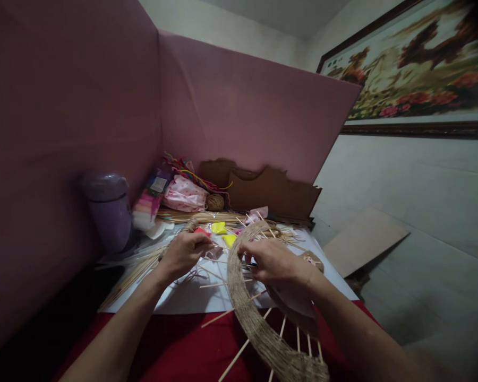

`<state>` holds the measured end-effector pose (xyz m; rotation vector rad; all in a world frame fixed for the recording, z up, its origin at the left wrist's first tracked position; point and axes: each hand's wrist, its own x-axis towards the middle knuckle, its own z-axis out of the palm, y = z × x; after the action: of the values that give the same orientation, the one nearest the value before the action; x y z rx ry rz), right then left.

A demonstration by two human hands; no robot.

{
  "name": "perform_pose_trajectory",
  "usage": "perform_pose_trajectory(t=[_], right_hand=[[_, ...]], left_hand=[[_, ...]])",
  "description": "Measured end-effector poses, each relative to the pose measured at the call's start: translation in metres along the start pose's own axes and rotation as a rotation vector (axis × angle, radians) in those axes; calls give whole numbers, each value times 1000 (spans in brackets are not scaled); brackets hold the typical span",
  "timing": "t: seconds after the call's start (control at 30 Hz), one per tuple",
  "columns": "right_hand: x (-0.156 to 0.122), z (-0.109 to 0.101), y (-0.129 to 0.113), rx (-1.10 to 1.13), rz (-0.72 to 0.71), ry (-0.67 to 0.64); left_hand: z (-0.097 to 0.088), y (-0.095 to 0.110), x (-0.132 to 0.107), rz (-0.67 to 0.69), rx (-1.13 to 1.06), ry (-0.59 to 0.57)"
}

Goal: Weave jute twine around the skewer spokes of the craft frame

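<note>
A large ring wrapped in jute twine (242,297) stands tilted in front of me, with thin wooden sticks (239,353) poking out of it like spokes. My right hand (276,262) is closed around the ring's upper part, fingers pinched at its inner edge. My left hand (185,252) is closed in a pinch just left of the ring, above a white sheet (183,300); what it pinches is too small to make out. Small yellow pieces (219,228) lie just beyond both hands.
A purple container (107,209) stands at the left by the pink partition (242,106). Behind the hands lie a bundle of sticks (199,216), a twine ball (215,202), a pink pouch (184,194), coloured sheets (147,207) and brown cardboard cutouts (271,193). A red cloth (175,345) covers the near surface.
</note>
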<state>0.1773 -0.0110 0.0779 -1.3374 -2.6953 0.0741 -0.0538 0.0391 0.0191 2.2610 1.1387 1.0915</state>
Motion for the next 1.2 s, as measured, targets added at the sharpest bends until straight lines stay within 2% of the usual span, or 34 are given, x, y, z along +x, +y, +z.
perform_pose_trajectory(t=[0.27, 0.53, 0.67, 0.83, 0.97, 1.07, 1.2], right_hand=[[9, 13, 1, 110, -68, 42], [17, 16, -1, 125, -129, 48], [17, 13, -6, 126, -142, 54], [16, 8, -10, 126, -146, 42], [12, 2, -12, 167, -152, 0], [6, -3, -14, 205, -158, -32], [-3, -5, -15, 222, -148, -41]], left_hand=[[1, 7, 1, 111, 40, 64], [1, 3, 0, 31, 193, 69], [0, 4, -1, 41, 301, 44], [0, 2, -1, 34, 319, 39], [-1, 1, 0, -10, 215, 45], [-2, 2, 0, -48, 34, 57], [-6, 5, 1, -124, -311, -49]])
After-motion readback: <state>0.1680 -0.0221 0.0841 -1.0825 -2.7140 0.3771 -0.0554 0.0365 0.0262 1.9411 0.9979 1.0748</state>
